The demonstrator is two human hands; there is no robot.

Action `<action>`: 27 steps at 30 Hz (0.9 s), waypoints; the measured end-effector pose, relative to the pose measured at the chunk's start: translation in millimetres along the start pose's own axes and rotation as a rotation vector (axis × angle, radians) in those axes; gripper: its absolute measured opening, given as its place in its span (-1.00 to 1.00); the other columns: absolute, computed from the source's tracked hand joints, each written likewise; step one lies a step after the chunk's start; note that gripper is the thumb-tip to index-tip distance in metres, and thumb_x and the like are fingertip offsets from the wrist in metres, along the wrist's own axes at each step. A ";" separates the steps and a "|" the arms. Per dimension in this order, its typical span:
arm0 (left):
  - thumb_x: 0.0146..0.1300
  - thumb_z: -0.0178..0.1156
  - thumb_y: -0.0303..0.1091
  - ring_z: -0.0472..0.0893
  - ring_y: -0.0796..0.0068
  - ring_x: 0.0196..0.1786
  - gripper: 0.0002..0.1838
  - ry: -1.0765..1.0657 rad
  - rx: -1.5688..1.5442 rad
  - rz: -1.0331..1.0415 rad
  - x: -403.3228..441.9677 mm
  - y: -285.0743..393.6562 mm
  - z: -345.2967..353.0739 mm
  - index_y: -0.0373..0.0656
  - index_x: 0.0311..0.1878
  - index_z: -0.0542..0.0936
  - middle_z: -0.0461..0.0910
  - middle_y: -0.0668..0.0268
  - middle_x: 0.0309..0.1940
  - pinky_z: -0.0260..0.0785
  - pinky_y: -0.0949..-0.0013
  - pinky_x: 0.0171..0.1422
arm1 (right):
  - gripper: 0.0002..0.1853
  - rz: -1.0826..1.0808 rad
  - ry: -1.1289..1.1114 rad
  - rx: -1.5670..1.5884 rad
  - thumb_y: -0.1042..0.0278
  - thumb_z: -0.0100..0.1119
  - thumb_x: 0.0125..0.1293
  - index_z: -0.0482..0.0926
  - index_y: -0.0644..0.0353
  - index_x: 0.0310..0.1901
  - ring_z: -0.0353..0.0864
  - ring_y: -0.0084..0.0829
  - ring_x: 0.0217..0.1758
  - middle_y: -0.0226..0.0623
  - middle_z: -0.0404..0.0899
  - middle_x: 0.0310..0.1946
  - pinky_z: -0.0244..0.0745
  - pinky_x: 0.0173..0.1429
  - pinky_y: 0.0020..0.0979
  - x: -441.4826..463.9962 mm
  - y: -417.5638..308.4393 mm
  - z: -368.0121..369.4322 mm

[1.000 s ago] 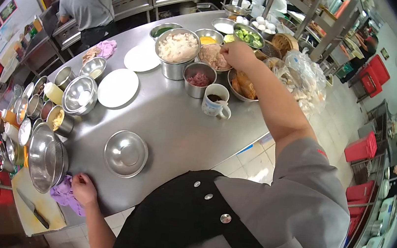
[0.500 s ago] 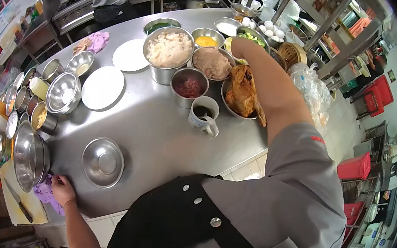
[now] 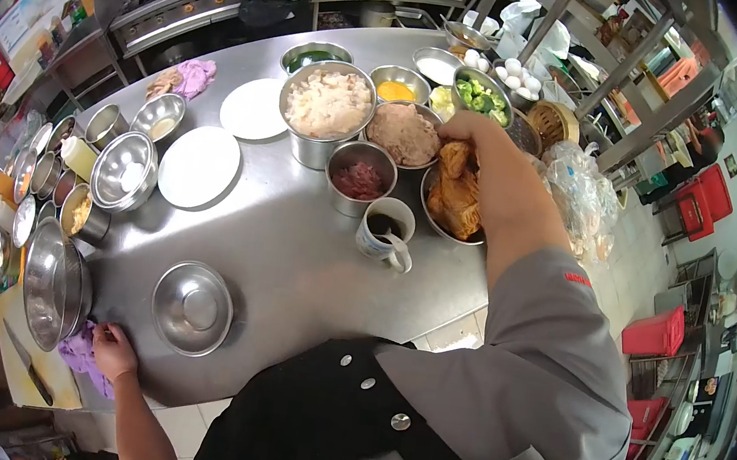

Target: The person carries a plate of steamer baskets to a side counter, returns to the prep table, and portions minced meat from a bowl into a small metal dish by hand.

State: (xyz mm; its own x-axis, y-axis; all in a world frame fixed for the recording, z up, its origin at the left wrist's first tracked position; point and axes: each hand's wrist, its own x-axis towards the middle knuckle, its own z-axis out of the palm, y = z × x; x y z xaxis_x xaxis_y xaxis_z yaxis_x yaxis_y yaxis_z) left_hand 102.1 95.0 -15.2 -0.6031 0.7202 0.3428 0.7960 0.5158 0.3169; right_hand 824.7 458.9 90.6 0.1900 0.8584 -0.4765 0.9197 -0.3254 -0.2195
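A reach seems in hand: right hand [image 3: 460, 131] beyond the chicken [image 3: 454, 199], clearance wanted next; left hand [image 3: 112, 351] at purple cloth [image 3: 77, 352], well left of chicken — neither grip readable.

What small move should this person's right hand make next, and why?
I'd probably lift the right hand straight up before drawing it back: it looks close to both the golden-brown roast chicken and the rounded mound of pale pink minced meat, so a sideways pull might brush them.
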 end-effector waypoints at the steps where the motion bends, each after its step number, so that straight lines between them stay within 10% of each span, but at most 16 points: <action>1: 0.39 0.08 -0.20 0.64 -0.01 -0.22 -0.73 -0.022 0.011 -0.011 -0.1 6.3 -4.8 -0.20 -0.11 0.60 0.67 0.04 -0.25 0.45 0.07 -0.12 | -0.49 -0.010 0.020 0.066 0.02 0.26 0.12 0.69 0.20 0.03 0.66 -0.18 0.07 -0.06 0.65 0.08 0.53 0.12 -0.20 1.5 3.9 2.5; 9: 0.39 0.08 -0.21 0.63 0.01 -0.27 -0.75 0.021 0.006 0.014 -2.1 8.0 -3.7 -0.22 -0.17 0.57 0.65 0.06 -0.33 0.44 0.07 -0.14 | -0.70 -0.169 0.152 0.503 0.17 0.24 0.16 0.63 0.32 -0.34 0.70 -0.40 -0.42 -0.25 0.64 -0.48 0.59 -0.39 -0.31 -11.5 6.1 10.7; 27: 0.36 0.10 -0.14 0.66 -0.05 -0.15 -0.69 -0.018 -0.020 -0.077 0.5 5.7 -6.6 -0.18 -0.08 0.63 0.68 0.02 -0.23 0.49 0.07 -0.05 | -0.74 -0.269 0.592 0.488 0.21 0.17 0.25 0.56 0.27 -0.38 0.54 -0.47 -0.63 -0.36 0.52 -0.61 0.47 -0.53 -0.42 -17.0 20.2 -44.9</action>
State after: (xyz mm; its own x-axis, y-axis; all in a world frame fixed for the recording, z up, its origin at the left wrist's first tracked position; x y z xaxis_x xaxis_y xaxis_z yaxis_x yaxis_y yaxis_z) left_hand 106.0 95.3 -7.4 -0.6611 0.6872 0.3012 0.7462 0.5604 0.3593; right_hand 855.5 455.5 132.5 0.2592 0.9549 0.1448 0.7326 -0.0967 -0.6738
